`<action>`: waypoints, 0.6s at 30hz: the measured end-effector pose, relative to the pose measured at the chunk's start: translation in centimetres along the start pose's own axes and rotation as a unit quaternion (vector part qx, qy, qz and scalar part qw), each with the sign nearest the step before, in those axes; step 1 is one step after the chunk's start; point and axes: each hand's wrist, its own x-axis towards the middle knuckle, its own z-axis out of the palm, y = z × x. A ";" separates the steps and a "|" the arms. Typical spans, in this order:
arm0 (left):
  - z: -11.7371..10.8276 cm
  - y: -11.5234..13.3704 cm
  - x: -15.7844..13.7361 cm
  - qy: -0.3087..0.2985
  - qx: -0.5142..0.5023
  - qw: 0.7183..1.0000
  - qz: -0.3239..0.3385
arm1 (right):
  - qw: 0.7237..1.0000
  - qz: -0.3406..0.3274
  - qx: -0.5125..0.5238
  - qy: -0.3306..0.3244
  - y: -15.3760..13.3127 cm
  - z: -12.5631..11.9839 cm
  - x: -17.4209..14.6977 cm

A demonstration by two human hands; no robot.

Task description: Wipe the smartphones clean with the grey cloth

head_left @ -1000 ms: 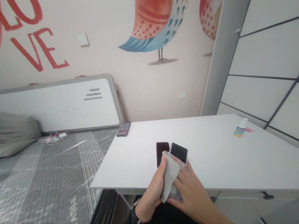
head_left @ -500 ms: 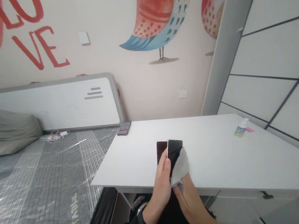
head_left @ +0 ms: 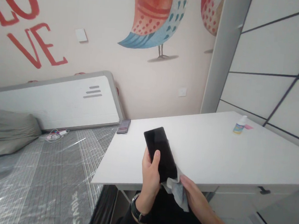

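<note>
My left hand (head_left: 150,176) grips a black smartphone (head_left: 159,146), its thumb lying over the left edge onto the dark screen and its other fingers behind. The phone is tilted above the front part of the white table, its top leaning left. A pale grey cloth (head_left: 177,191) is pinched in my right hand (head_left: 194,196). It touches the phone's lower right corner and hangs below it. Part of my right hand's fingers is hidden behind the cloth.
On the white table (head_left: 204,148), a small white pump bottle (head_left: 239,124) stands by a pink slip (head_left: 248,127). A blurred-out item (head_left: 123,126) lies at the far left corner. Left is a plastic-covered bed (head_left: 47,172) with a grey cushion (head_left: 14,124) and a coiled cable (head_left: 55,136).
The phone has turned from a two-panel look to one broad dark face and tilted left. My right hand with the cloth has shifted down to the lower corner.
</note>
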 end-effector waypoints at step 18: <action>0.0 -0.6 0.2 0.008 -0.079 0.996 0.043 | 0.998 0.025 0.052 0.003 -2.7 -0.3 1.5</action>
